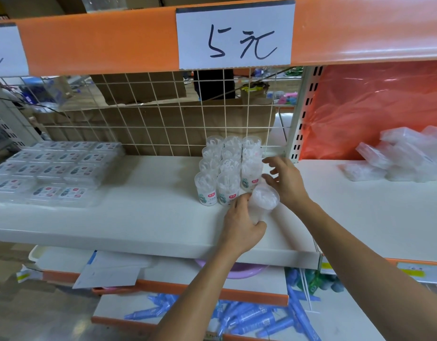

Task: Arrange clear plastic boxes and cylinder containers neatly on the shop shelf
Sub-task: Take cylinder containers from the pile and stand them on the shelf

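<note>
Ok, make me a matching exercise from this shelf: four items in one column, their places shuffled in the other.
1. flat labelled boxes
2. standing cylinders
3. tilted cylinder
4. loose clear boxes

A. gripped by the left hand
B. heaped in the right bay
C. laid in rows, far left
D. upright before the wire grid

Pairs: 1-C, 2-D, 3-A, 4-B

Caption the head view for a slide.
Left hand grips a clear cylinder container beside the shelved cylinders; right hand open nearby.
</note>
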